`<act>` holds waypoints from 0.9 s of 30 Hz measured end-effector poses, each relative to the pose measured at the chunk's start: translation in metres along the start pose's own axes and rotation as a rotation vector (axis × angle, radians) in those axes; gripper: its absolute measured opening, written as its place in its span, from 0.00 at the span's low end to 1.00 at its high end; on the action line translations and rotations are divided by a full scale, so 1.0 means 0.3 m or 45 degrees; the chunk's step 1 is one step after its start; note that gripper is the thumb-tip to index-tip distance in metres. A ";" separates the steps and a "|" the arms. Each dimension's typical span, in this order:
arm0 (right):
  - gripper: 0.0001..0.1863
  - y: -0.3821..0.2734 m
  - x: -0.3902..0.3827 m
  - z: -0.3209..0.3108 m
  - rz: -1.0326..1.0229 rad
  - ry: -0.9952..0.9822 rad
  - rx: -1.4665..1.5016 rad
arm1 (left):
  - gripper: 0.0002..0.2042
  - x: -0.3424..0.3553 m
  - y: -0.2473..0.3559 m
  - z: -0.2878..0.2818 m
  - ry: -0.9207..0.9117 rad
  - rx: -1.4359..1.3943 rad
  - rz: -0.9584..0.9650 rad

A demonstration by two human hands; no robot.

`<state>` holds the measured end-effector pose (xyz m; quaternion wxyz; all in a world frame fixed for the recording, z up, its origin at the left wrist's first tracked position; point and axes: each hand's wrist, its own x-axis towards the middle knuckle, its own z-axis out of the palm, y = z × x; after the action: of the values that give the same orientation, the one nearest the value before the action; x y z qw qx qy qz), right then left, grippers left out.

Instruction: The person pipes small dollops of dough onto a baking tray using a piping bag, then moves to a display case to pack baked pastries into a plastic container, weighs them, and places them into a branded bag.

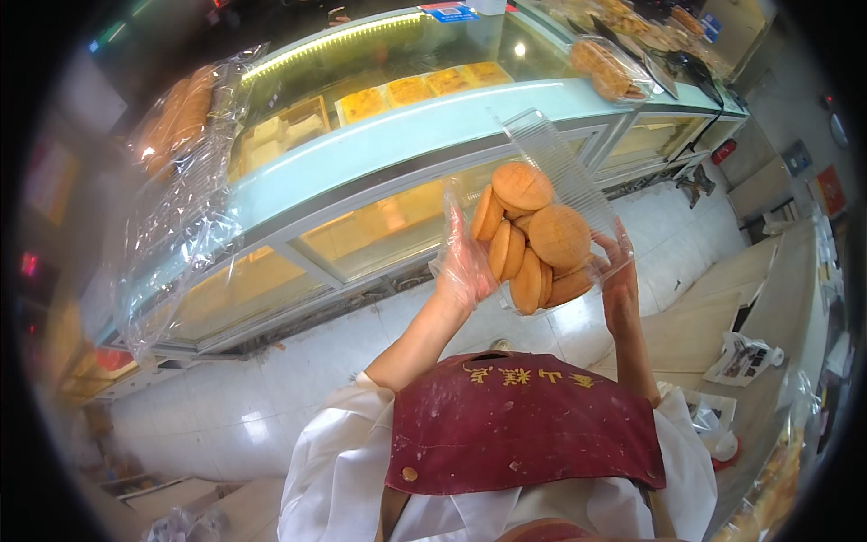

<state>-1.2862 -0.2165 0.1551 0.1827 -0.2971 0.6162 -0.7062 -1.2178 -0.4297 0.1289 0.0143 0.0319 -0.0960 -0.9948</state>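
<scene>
Between my two hands is a clear plastic clamshell box (pixel 571 176), its ribbed lid raised on the far side. Several round, golden-brown flat cakes (pixel 560 237) fill it, some lying flat on top and others standing on edge. My left hand (pixel 465 266), in a thin clear plastic glove, is closed against the left side of the box, next to the cakes. At the right side my right hand (pixel 618 271) grips the box edge with bent fingers. The underside of the box is hidden by the cakes.
A glass display counter (pixel 388 135) with a pale blue edge runs ahead, holding yellow pastries (pixel 424 90). Bagged bread (pixel 181 117) sits on its left end. A packed box of cakes (pixel 607 70) and black tongs (pixel 637 59) lie on its right. A wooden worktop (pixel 768 379) stands at right.
</scene>
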 end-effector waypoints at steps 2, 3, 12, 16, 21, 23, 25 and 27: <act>0.64 0.019 0.004 0.004 0.104 0.139 -0.038 | 0.45 -0.002 0.004 -0.006 0.011 -0.006 0.014; 0.64 0.035 0.003 0.005 0.153 0.200 -0.044 | 0.45 -0.006 0.004 -0.007 0.022 -0.024 0.020; 0.33 0.127 0.113 0.051 0.477 -0.053 1.101 | 0.40 -0.065 0.034 0.023 -0.041 0.110 0.248; 0.27 0.143 0.209 0.122 0.487 -0.216 1.107 | 0.33 -0.267 0.157 -0.035 0.280 0.509 0.466; 0.29 0.116 0.278 0.192 0.518 -0.151 0.998 | 0.10 -0.723 0.519 -0.088 1.275 0.720 1.735; 0.30 0.073 0.286 0.237 0.406 -0.350 1.033 | 0.08 -0.835 0.743 -0.098 1.384 1.393 1.901; 0.30 0.026 0.280 0.293 0.351 -0.430 1.011 | 0.10 -0.864 0.979 -0.101 1.446 1.807 1.895; 0.31 -0.002 0.265 0.337 0.310 -0.434 0.908 | 0.11 -0.870 1.100 -0.134 1.374 1.826 1.950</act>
<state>-1.2810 -0.3431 0.1776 0.4559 -0.2527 0.3243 -0.7894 -0.9473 -0.7521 0.1687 0.6250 0.3832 -0.6087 -0.3033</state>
